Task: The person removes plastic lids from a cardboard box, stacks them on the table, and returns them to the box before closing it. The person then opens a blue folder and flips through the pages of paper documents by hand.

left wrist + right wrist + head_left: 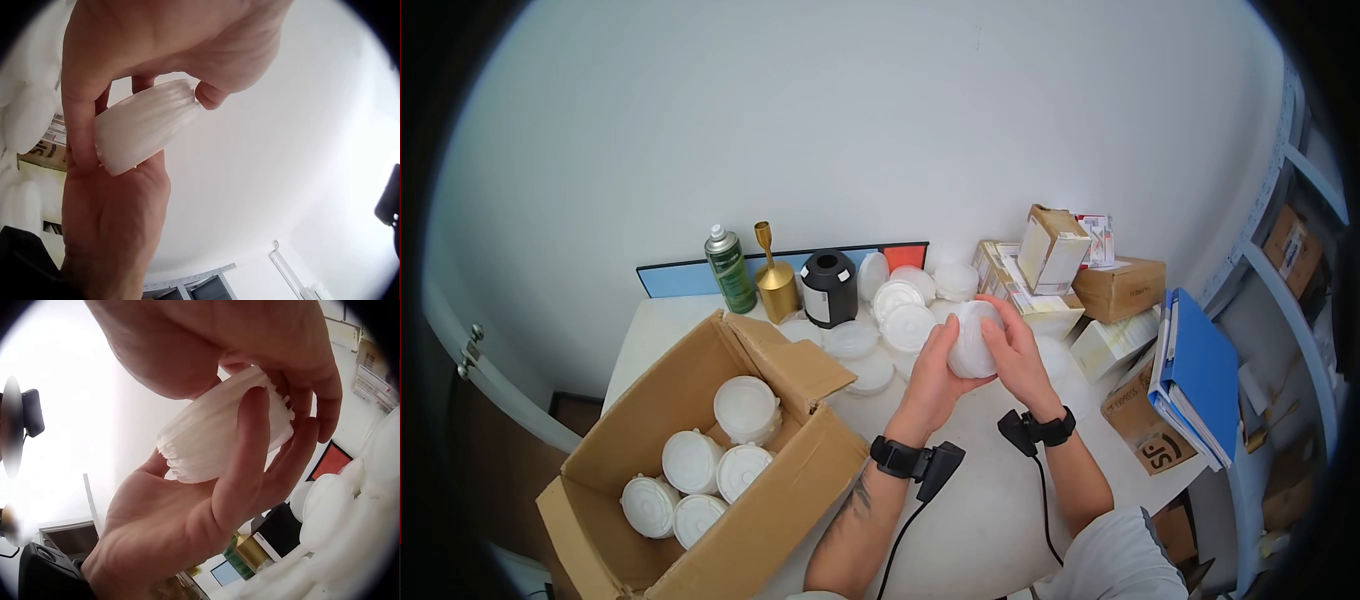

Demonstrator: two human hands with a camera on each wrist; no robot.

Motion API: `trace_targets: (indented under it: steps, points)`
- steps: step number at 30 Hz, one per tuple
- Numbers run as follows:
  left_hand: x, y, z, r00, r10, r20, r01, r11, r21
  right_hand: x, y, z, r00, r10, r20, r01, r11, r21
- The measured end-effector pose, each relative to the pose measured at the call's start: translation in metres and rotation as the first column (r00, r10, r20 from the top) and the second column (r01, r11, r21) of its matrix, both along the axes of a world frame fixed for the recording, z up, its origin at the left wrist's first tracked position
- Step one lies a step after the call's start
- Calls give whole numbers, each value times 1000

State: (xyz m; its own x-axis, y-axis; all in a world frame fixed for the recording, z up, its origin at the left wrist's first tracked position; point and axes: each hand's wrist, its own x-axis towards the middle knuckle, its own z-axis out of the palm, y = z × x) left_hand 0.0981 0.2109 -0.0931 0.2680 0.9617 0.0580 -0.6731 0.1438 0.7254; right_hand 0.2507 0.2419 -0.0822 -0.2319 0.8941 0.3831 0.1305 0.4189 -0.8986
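Both hands hold a short stack of round, translucent white plastic lids point(973, 343) above the table. My left hand point(932, 388) grips the stack from its left side, thumb along the edge. From the right, my right hand point(1022, 368) grips it too, thumb over the near face. The layered, ridged rims of the lids point(215, 431) show in the right wrist view, between the fingers of both hands. More round white lids point(908, 328) lie in loose piles on the table just beyond the hands.
An open cardboard box point(800, 490) at left holds several stacks of round white lids point(692, 460). Along the wall stand a green spray can point(730, 270), a gold candlestick point(777, 285) and a black canister point(829, 290). Small boxes point(1055, 250) and blue binders point(1200, 370) crowd the right.
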Motion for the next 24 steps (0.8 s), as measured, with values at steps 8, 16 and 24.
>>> trace_targets:
  steps: [8, 16, 24]
  points:
    - [-2, -6, 3, 984, -117, 137, 126, 990, -56, -8, -19, -3, 999, -30, -32, 36, 980, 196]
    - [-1, 1, -7, 881, -223, 418, 220, 974, 55, -15, -29, 38, 821, -307, 482, 22, 860, 510]
    - [-6, 14, -44, 913, -5, 408, 47, 994, -95, -197, -101, 145, 675, 495, 546, -719, 607, 339]
